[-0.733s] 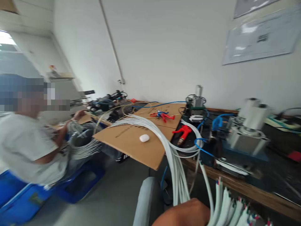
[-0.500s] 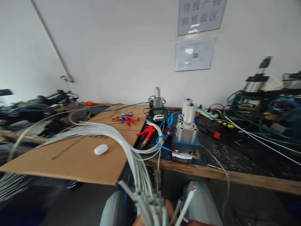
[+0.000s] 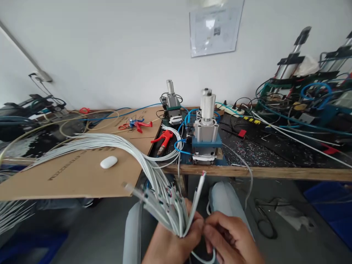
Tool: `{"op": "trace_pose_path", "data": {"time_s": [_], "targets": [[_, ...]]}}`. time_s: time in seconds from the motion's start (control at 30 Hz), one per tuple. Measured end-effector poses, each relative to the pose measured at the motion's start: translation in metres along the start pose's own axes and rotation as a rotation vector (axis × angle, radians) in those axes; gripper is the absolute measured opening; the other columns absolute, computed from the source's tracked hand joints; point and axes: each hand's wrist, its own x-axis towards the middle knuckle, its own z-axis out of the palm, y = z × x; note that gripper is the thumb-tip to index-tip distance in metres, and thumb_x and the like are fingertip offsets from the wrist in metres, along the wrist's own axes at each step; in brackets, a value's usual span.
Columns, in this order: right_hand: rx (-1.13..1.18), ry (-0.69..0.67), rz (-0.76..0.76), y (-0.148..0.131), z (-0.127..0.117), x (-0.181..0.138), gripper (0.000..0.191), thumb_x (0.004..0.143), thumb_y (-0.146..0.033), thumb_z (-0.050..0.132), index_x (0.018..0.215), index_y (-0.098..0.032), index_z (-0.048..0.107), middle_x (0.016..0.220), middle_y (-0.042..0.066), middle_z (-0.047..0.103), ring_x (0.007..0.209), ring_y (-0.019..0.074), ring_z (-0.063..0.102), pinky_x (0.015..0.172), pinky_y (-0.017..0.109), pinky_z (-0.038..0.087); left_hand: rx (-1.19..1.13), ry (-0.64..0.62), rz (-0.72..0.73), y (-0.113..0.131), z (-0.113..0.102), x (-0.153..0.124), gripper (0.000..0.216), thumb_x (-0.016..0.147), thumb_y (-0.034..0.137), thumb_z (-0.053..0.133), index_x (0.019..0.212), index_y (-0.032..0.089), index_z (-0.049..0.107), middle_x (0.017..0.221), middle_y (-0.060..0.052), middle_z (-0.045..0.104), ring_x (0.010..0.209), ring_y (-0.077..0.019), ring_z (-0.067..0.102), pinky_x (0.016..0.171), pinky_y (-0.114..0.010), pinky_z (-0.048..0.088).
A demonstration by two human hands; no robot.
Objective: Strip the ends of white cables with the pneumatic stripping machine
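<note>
Left hand [image 3: 172,244] at bottom centre, fingers clamped round a bundle of white cables [image 3: 162,205]; right hand [image 3: 229,242] beside it pinches one cable [image 3: 198,194] sticking up. The bundle sweeps left over cardboard [image 3: 82,172] on the surface [image 3: 261,171], below the pneumatic press [image 3: 205,126].

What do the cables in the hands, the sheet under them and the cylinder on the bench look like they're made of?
Cables: thin, with smooth pale grey sheathing, likely plastic; coloured cores show at the cut ends held by the left hand.
Sheet: brown, matte, printed and creased, so apparently cardboard.
Cylinder: silvery, with a knurled top and bright highlights, probably bare metal, on a blue base.
</note>
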Motion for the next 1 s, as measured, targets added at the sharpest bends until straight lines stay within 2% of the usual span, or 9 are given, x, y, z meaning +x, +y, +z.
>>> {"op": "trace_pose_path", "data": {"time_s": [0.07, 0.13, 0.2, 0.27, 0.37, 0.53, 0.63, 0.8, 1.0], "targets": [[0.022, 0.053, -0.025, 0.0, 0.003, -0.005, 0.051, 0.1, -0.065, 0.061, 0.072, -0.022, 0.066, 0.06, -0.002, 0.057, 0.054, 0.0112, 0.052, 0.053, 0.021, 0.039, -0.011, -0.074, 0.01, 0.003, -0.002, 0.0, 0.016, 0.086, 0.026, 0.065, 0.072, 0.02, 0.061, 0.071, 0.001, 0.059, 0.068, -0.0152, 0.053, 0.065, -0.026, 0.043], [-0.013, 0.004, -0.089, -0.002, 0.003, -0.008, 0.044, 0.097, -0.057, 0.068, 0.07, -0.023, 0.068, 0.062, -0.001, 0.06, 0.058, 0.0138, 0.058, 0.056, 0.022, 0.042, -0.032, -0.231, -0.002, 0.007, -0.007, 0.002, 0.015, 0.077, 0.024, 0.071, 0.067, 0.02, 0.062, 0.064, 0.001, 0.058, 0.06, -0.0144, 0.05, 0.055, -0.025, 0.037], [-0.014, -0.023, -0.127, -0.002, 0.004, -0.01, 0.04, 0.097, -0.052, 0.069, 0.069, -0.023, 0.068, 0.062, -0.001, 0.061, 0.058, 0.0142, 0.06, 0.057, 0.022, 0.043, -0.056, -0.284, -0.03, 0.009, -0.01, 0.004, 0.013, 0.074, 0.021, 0.073, 0.065, 0.019, 0.063, 0.06, 0.002, 0.057, 0.056, -0.0133, 0.048, 0.052, -0.024, 0.035], [0.057, 0.066, -0.112, -0.002, 0.01, -0.009, 0.044, 0.099, -0.053, 0.066, 0.068, -0.022, 0.066, 0.059, -0.002, 0.059, 0.052, 0.0113, 0.053, 0.052, 0.021, 0.04, -0.081, -0.187, -0.036, 0.01, -0.004, 0.003, 0.014, 0.082, 0.023, 0.068, 0.07, 0.019, 0.063, 0.065, 0.002, 0.059, 0.061, -0.0136, 0.051, 0.058, -0.024, 0.039], [0.236, 0.302, -0.067, 0.0, 0.029, -0.005, 0.048, 0.097, -0.06, 0.068, 0.071, -0.02, 0.067, 0.058, -0.003, 0.058, 0.046, 0.0081, 0.046, 0.045, 0.019, 0.036, -0.196, 0.01, -0.06, 0.011, 0.015, -0.001, 0.022, 0.093, 0.033, 0.063, 0.076, 0.02, 0.061, 0.067, 0.002, 0.06, 0.065, -0.0136, 0.055, 0.065, -0.023, 0.045], [0.337, 0.548, -0.032, 0.001, 0.061, 0.001, 0.054, 0.09, -0.069, 0.073, 0.067, -0.019, 0.067, 0.053, -0.004, 0.054, 0.041, 0.0062, 0.047, 0.042, 0.014, 0.039, -0.38, 0.286, -0.134, 0.009, 0.036, -0.011, 0.03, 0.087, 0.039, 0.079, 0.072, 0.019, 0.063, 0.062, 0.004, 0.059, 0.06, -0.0117, 0.056, 0.061, -0.02, 0.048], [0.318, 0.593, -0.04, 0.003, 0.067, 0.002, 0.055, 0.089, -0.07, 0.072, 0.068, -0.02, 0.07, 0.051, -0.005, 0.05, 0.039, 0.0068, 0.048, 0.039, 0.014, 0.04, -0.437, 0.331, -0.136, 0.006, 0.037, -0.013, 0.035, 0.086, 0.042, 0.082, 0.07, 0.019, 0.062, 0.061, 0.004, 0.057, 0.058, -0.0106, 0.055, 0.059, -0.019, 0.048], [0.275, 0.598, -0.062, 0.006, 0.066, 0.002, 0.052, 0.09, -0.067, 0.072, 0.068, -0.02, 0.07, 0.05, -0.005, 0.051, 0.04, 0.0079, 0.048, 0.04, 0.015, 0.042, -0.542, 0.331, -0.147, 0.001, 0.038, -0.014, 0.041, 0.082, 0.051, 0.087, 0.072, 0.018, 0.065, 0.062, 0.004, 0.057, 0.057, -0.0102, 0.056, 0.054, -0.018, 0.048], [0.23, 0.577, -0.078, 0.005, 0.061, -0.001, 0.046, 0.092, -0.062, 0.072, 0.071, -0.021, 0.07, 0.051, -0.006, 0.048, 0.041, 0.0093, 0.05, 0.042, 0.016, 0.043, -0.594, 0.263, -0.141, 0.002, 0.036, -0.014, 0.038, 0.082, 0.049, 0.087, 0.072, 0.018, 0.067, 0.06, 0.003, 0.06, 0.053, -0.011, 0.057, 0.052, -0.02, 0.05]]}}
